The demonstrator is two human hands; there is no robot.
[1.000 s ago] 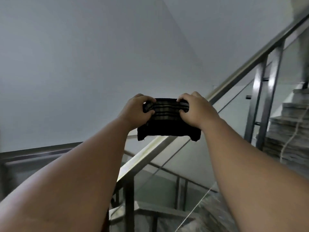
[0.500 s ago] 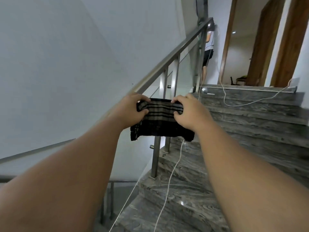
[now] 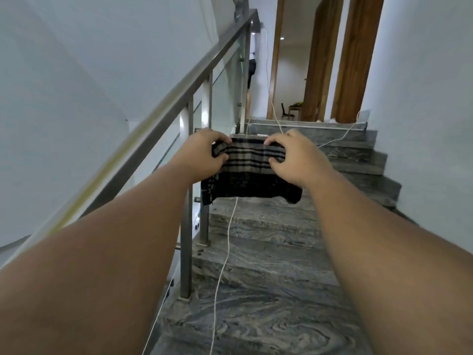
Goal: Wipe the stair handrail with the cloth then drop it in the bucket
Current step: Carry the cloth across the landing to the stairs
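A dark cloth (image 3: pixel 249 172) with grey and black stripes hangs stretched in the air between my two hands, above the stairs. My left hand (image 3: pixel 204 155) pinches its left upper corner and my right hand (image 3: pixel 294 157) pinches its right upper corner. The steel handrail (image 3: pixel 184 93) slopes up on my left, from lower left toward the landing. The cloth is to the right of the rail and does not touch it. No bucket is in view.
Grey marble steps (image 3: pixel 268 252) climb ahead to a landing with wooden door frames (image 3: pixel 355 60). Steel posts (image 3: pixel 188 201) and glass panels stand under the rail. A white cord (image 3: pixel 225 252) runs down the steps. A person (image 3: pixel 252 62) stands at the top. White walls close both sides.
My view has swung from the stairwell wall to looking up the flight. The handrail now lies left of my hands. Both hands keep holding the cloth stretched between them.
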